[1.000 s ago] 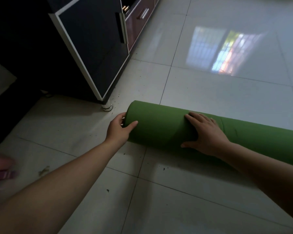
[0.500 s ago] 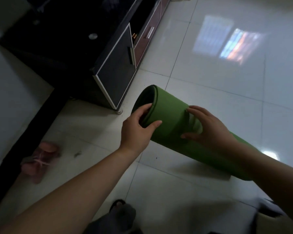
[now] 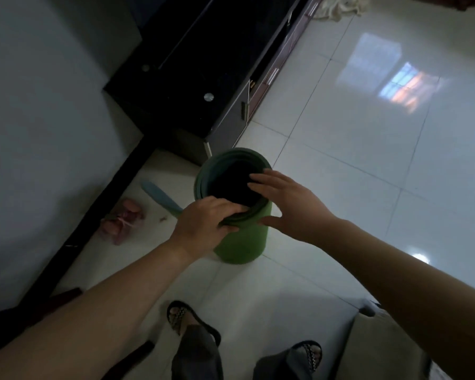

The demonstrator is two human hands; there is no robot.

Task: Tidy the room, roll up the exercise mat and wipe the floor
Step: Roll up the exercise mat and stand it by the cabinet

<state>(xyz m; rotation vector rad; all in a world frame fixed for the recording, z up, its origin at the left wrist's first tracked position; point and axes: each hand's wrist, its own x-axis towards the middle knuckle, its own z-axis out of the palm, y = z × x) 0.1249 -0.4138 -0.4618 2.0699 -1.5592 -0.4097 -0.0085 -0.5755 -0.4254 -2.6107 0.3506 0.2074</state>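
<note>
Left hand (image 3: 203, 223) gripping the rim of the upright exercise mat (image 3: 242, 242), right hand (image 3: 288, 207) spread above, probably steadying it on the floor (image 3: 340, 174).

the left hand (image 3: 200, 223) has its fingertips lost inside the mat (image 3: 242, 242), and the core is just black. blue thing (image 3: 159, 196) runs behind that hand, pink lump (image 3: 124, 220) is too blurry to name, cloth (image 3: 340, 5) up top is cropped

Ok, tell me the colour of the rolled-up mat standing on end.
The upright rolled-up exercise mat is green; seen best in the head view.
</note>
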